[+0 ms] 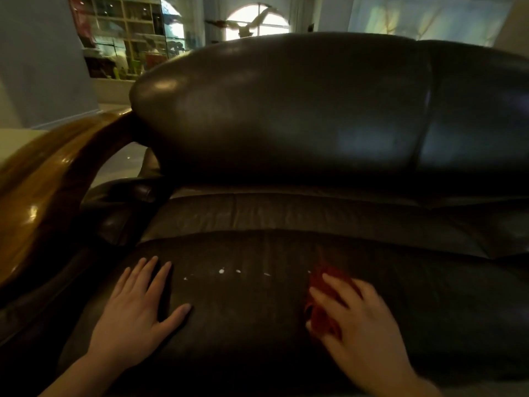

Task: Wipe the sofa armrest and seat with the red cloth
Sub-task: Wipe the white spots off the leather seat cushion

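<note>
A dark leather sofa fills the view. Its seat cushion point(252, 316) lies in front of me, with a few small white specks point(221, 271) across its middle. The curved, glossy wooden armrest point(43, 196) runs along the left. My right hand point(363, 319) presses the bunched red cloth point(320, 310) flat onto the seat, right of the specks; much of the cloth is hidden under my fingers. My left hand point(137, 308) rests flat on the seat near the armrest, fingers spread, holding nothing.
The padded backrest point(286, 110) rises behind the seat, with a second back cushion point(481, 116) to the right. A small leather arm pad point(126, 196) sits below the wooden armrest. Shelves point(128, 38) and an arched window point(257, 21) stand far behind.
</note>
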